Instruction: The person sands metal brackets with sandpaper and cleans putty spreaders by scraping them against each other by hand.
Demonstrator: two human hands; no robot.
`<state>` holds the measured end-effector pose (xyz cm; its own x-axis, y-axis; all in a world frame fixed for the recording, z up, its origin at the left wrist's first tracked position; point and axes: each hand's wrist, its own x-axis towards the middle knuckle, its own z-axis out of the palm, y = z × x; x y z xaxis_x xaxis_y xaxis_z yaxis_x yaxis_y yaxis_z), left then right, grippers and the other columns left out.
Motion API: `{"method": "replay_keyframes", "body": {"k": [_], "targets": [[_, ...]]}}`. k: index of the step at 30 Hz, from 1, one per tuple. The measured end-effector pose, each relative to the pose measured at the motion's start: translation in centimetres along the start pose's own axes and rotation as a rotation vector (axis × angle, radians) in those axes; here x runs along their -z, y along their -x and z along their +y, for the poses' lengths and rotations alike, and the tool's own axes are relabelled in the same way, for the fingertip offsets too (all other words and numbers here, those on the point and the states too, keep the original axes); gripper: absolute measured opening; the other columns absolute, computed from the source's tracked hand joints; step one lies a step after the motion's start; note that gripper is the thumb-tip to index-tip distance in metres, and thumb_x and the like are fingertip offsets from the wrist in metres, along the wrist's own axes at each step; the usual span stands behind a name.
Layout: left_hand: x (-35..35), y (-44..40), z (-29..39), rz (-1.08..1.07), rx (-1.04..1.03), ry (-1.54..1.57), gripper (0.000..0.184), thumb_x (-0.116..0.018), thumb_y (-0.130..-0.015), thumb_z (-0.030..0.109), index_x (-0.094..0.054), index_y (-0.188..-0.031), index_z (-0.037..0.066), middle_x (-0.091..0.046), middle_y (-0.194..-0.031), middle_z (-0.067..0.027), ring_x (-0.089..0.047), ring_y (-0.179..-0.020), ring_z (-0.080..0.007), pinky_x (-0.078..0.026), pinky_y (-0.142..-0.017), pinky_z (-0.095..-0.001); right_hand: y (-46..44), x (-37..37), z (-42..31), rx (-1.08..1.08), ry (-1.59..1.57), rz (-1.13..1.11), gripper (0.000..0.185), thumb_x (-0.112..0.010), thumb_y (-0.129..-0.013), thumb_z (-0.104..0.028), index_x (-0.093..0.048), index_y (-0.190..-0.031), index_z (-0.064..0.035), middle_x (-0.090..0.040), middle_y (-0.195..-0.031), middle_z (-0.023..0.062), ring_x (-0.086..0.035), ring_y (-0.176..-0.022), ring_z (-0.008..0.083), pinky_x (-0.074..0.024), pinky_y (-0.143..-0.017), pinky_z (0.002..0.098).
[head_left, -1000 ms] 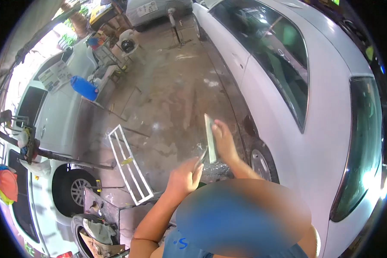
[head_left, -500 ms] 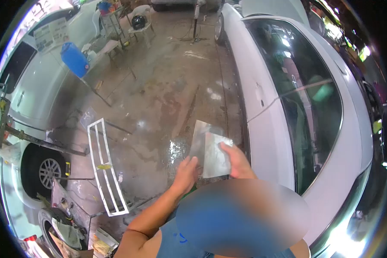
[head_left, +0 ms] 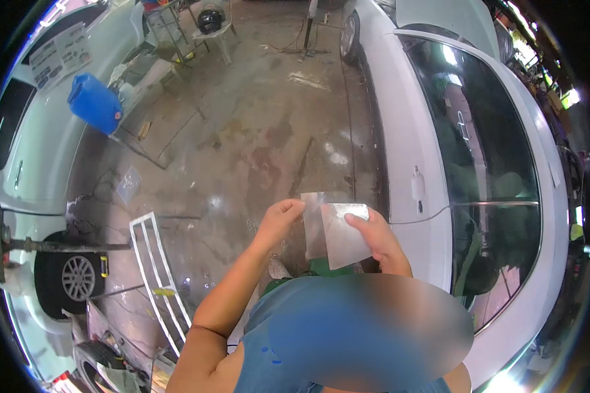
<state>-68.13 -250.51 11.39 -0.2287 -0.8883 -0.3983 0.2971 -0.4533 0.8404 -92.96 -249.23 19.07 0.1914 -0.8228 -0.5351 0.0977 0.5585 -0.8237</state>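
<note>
My left hand (head_left: 282, 221) is closed, its thumb and fingers pinched at the upper left edge of a thin grey sheet (head_left: 314, 229). My right hand (head_left: 376, 241) grips a flat, whitish rectangular plate (head_left: 343, 241) by its right side, thumb on top. The plate has a shiny upper edge and lies partly over the grey sheet in this view, hiding the sheet's right part. Whether the two touch, I cannot tell. Both are held in front of my body, above the floor and beside the white car (head_left: 413, 226) on the right.
At left stands another pale vehicle (head_left: 49, 190) with a blue jug (head_left: 95, 103) near it. A white slatted frame (head_left: 152, 262) leans at lower left, by a tyre (head_left: 98, 360). Farther off are a chair (head_left: 224, 42) with a black helmet (head_left: 210, 21) and a stand (head_left: 307, 39) on the wet-looking floor.
My left hand has risen from the grey sheet's lower left to its upper edge. The whitish plate and right hand have shifted slightly right. The camera view has turned a little.
</note>
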Motion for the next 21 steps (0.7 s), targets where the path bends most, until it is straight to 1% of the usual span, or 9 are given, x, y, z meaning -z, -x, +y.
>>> {"method": "replay_keyframes", "body": {"k": [2,5,8,11,14,17,19,20,21], "targets": [[0.3,-4.3,0.7,-0.028,0.013,-0.022,0.019,-0.067,-0.097,0.025,-0.071,-0.098,0.006,-0.068,-0.096,0.0006,-0.059,-0.095,-0.0104,-0.046,-0.092,-0.0279,-3.9,1.4,-1.6,-0.008,-0.015,0.018,0.042,-0.071,-0.094,-0.021,-0.058,-0.127,0.0007,-0.068,-0.116,0.0103,-0.065,-0.105,0.0187,-0.0523,-0.092,0.0361],[-0.7,-10.4,3.7,-0.02,0.021,-0.148,0.02,-0.068,-0.096,0.024,-0.072,-0.099,0.005,-0.068,-0.106,-0.0017,-0.058,-0.1,-0.0118,-0.045,-0.091,-0.0276,-10.2,4.5,-4.2,0.054,-0.106,0.01,0.042,-0.071,-0.094,-0.022,-0.059,-0.127,0.0012,-0.069,-0.116,0.0107,-0.066,-0.104,0.0188,-0.0528,-0.091,0.036],[-2.6,-16.1,7.7,-0.043,-0.107,-0.366,0.021,-0.068,-0.094,0.02,-0.072,-0.103,0.002,-0.064,-0.122,-0.0046,-0.057,-0.106,-0.0135,-0.045,-0.092,-0.028,-15.5,7.1,-9.1,0.106,-0.13,0.023,0.04,-0.07,-0.094,-0.02,-0.06,-0.125,0.0019,-0.069,-0.116,0.0113,-0.066,-0.103,0.0192,-0.0534,-0.09,0.036],[-4.7,-21.8,12.5,-0.005,-0.297,-0.527,0.02,-0.066,-0.093,0.014,-0.072,-0.106,0.0,-0.059,-0.132,-0.0063,-0.056,-0.11,-0.0144,-0.045,-0.093,-0.0272,-20.5,10.1,-15.2,0.141,-0.128,0.045,0.039,-0.07,-0.094,-0.018,-0.06,-0.125,0.0023,-0.068,-0.116,0.0116,-0.067,-0.101,0.0196,-0.0537,-0.09,0.0361],[-4.3,-28.9,15.3,0.163,-0.543,-0.671,0.022,-0.063,-0.091,0.011,-0.072,-0.11,0.003,-0.061,-0.132,-0.0149,-0.058,-0.121,-0.0245,-0.044,-0.103,-0.0353,-25.1,13.6,-20.8,0.269,-0.071,0.089,0.039,-0.07,-0.093,-0.017,-0.06,-0.125,0.0025,-0.069,-0.114,0.0111,-0.067,-0.099,0.0198,-0.0536,-0.089,0.036],[-4.9,-33.2,20.2,0.257,-0.58,-0.7,0.021,-0.06,-0.094,0.01,-0.071,-0.11,0.001,-0.063,-0.127,-0.0141,-0.061,-0.116,-0.0225,-0.047,-0.099,-0.0332,-29.2,16.1,-24.9,0.289,-0.024,0.13,0.037,-0.068,-0.094,-0.017,-0.059,-0.125,0.0018,-0.068,-0.114,0.01,-0.067,-0.1,0.0184,-0.0539,-0.089,0.0352],[-5.3,-35.5,23.7,0.313,-0.556,-0.693,0.02,-0.06,-0.095,0.011,-0.07,-0.108,-0.001,-0.064,-0.12,-0.0134,-0.062,-0.108,-0.0204,-0.049,-0.094,-0.031,-32.1,16.4,-28.0,0.309,-0.021,0.13,0.036,-0.067,-0.095,-0.017,-0.059,-0.125,0.0015,-0.069,-0.114,0.0096,-0.067,-0.1,0.0178,-0.0539,-0.089,0.0348],[-4.9,-36.8,25.1,0.339,-0.542,-0.692,0.02,-0.059,-0.096,0.011,-0.069,-0.108,-0.002,-0.064,-0.116,-0.0131,-0.063,-0.104,-0.0194,-0.05,-0.091,-0.0299,-33.5,16.3,-29.1,0.307,-0.017,0.131,0.036,-0.067,-0.096,-0.017,-0.059,-0.125,0.0015,-0.069,-0.114,0.0095,-0.067,-0.101,0.018,-0.0538,-0.09,0.035],[-3.4,-38.4,25.8,0.379,-0.455,-0.638,0.019,-0.06,-0.096,0.01,-0.068,-0.108,-0.002,-0.064,-0.113,-0.012,-0.063,-0.101,-0.0181,-0.05,-0.089,-0.0294,-35.1,16.1,-29.9,0.306,-0.014,0.133,0.036,-0.066,-0.096,-0.018,-0.059,-0.125,0.0015,-0.069,-0.114,0.0094,-0.066,-0.101,0.0181,-0.0536,-0.09,0.0352]]}}
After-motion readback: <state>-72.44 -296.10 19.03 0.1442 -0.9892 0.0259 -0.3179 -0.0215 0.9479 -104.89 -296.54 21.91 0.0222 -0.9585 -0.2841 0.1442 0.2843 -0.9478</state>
